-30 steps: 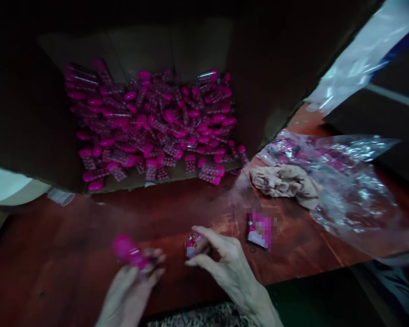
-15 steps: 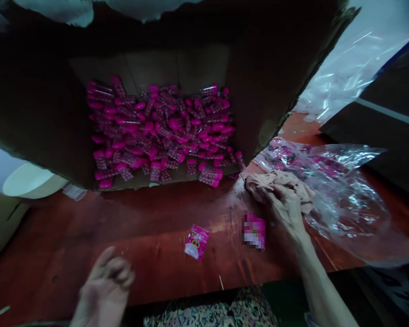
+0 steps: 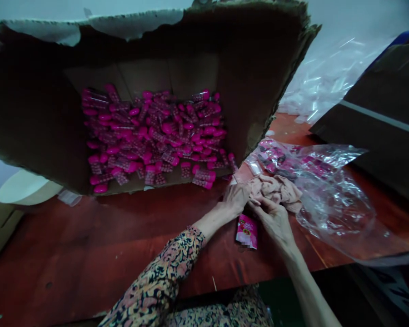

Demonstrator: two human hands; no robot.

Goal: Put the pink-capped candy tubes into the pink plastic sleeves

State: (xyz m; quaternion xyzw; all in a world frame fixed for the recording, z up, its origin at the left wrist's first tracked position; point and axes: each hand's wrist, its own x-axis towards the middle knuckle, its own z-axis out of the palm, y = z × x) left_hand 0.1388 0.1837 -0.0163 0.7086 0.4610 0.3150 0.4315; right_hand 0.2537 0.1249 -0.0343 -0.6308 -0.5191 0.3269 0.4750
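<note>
1. at the center and left of center, a large heap of clear plastic tubes with bright pink caps lay inside a big open brown cardboard box; those that could be made out looked filled and capped, so that portion seemed finished.
2. one small pink printed packet lay flat on the reddish-brown wooden table, right of the lower center, apart from the heap.
3. at the right, a crumpled clear plastic bag had pink pieces by its upper left part; these looked unused, though their number could not be told.
4. the left hand and right hand met at the crumpled pale pink cloth, just above the packet. their fingers were bent at its left edge, but whether either gripped it, or something small, could not be told.
</note>
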